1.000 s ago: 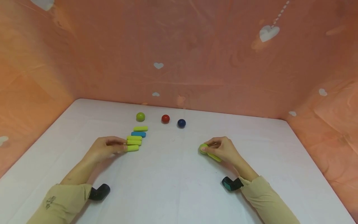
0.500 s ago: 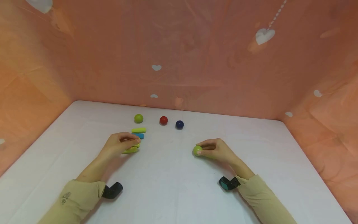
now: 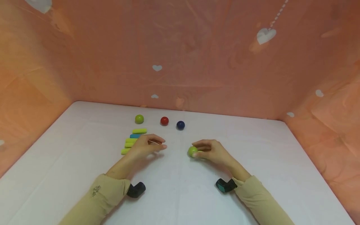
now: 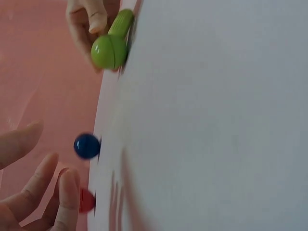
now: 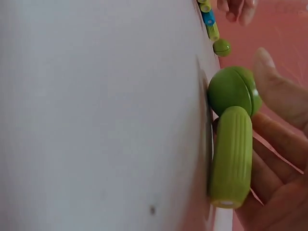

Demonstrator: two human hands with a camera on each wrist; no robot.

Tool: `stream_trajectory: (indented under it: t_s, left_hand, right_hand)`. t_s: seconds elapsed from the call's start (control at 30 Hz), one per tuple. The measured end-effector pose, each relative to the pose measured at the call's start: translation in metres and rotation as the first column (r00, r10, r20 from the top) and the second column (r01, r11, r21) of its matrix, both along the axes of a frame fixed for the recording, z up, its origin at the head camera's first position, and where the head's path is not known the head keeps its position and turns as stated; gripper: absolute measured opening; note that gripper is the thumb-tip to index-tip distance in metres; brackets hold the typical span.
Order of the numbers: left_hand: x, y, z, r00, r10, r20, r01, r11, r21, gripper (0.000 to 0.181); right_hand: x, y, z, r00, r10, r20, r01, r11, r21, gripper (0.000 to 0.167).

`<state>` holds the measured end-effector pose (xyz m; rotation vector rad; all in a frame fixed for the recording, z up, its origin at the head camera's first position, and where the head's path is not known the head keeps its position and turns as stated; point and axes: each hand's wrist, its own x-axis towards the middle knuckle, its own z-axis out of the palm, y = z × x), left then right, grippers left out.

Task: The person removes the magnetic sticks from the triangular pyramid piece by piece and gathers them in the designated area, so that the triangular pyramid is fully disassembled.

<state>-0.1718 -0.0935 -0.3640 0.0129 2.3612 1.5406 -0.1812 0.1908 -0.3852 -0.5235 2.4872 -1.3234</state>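
In the head view my left hand [image 3: 146, 147] is held over the table just right of the row of sticks, its fingers apart and nothing between them. My right hand [image 3: 212, 153] holds a light green ball [image 3: 192, 152] between thumb and fingers. A ridged yellow-green stick [image 5: 232, 161] touches that ball and lies along the fingers in the right wrist view. Left of my left hand lie several yellow-green sticks [image 3: 131, 140] and one blue stick [image 3: 135, 136], partly hidden by the hand. A further yellow-green stick [image 3: 139, 131] lies at the row's far end.
Behind the sticks are another green ball [image 3: 139, 119], a red ball [image 3: 164, 121] and a dark blue ball [image 3: 180, 125], apart from each other. The white table [image 3: 180, 193] ends at an orange cloth wall [image 3: 180, 56] with pale hearts.
My left hand has gone from the stick row rightward toward the middle, with nothing in it. My right hand has slid a little left with the green ball and its stick.
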Motion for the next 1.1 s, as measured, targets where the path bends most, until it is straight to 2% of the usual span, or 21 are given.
stream_trajectory:
  t_s: [0.23,0.33,0.47,0.57,0.8,1.1]
  left_hand:
    - [-0.006,0.027,-0.006,0.999,-0.016,0.046,0.015,1.0,0.013,0.031]
    - [-0.007,0.037,-0.009,0.999,-0.029,0.04,0.028,0.999,0.029,0.03]
    - [-0.008,0.047,-0.012,0.999,-0.041,0.018,0.041,0.999,0.005,0.031]
    - [-0.008,0.054,-0.014,0.999,-0.05,0.004,0.05,0.999,-0.013,0.032]
    - [-0.007,0.065,-0.019,0.995,-0.096,-0.003,0.096,0.995,0.024,0.036]
    - [-0.002,0.078,-0.02,0.996,-0.093,0.001,0.093,0.995,0.044,0.039]
  right_hand:
    - [0.008,0.005,0.003,0.997,0.053,-0.062,-0.05,0.997,0.055,0.051]
    - [0.01,0.01,0.004,0.994,0.063,-0.09,-0.056,0.996,0.074,0.049]
    - [0.012,0.017,0.003,0.991,0.066,-0.115,-0.055,0.994,0.094,0.048]
    - [0.013,0.022,0.002,0.992,0.066,-0.109,-0.057,0.995,0.087,0.047]
    - [0.014,0.03,0.001,0.994,0.065,-0.082,-0.061,0.997,0.057,0.041]
    - [0.016,0.035,-0.001,0.997,0.063,-0.042,-0.062,0.997,0.034,0.032]
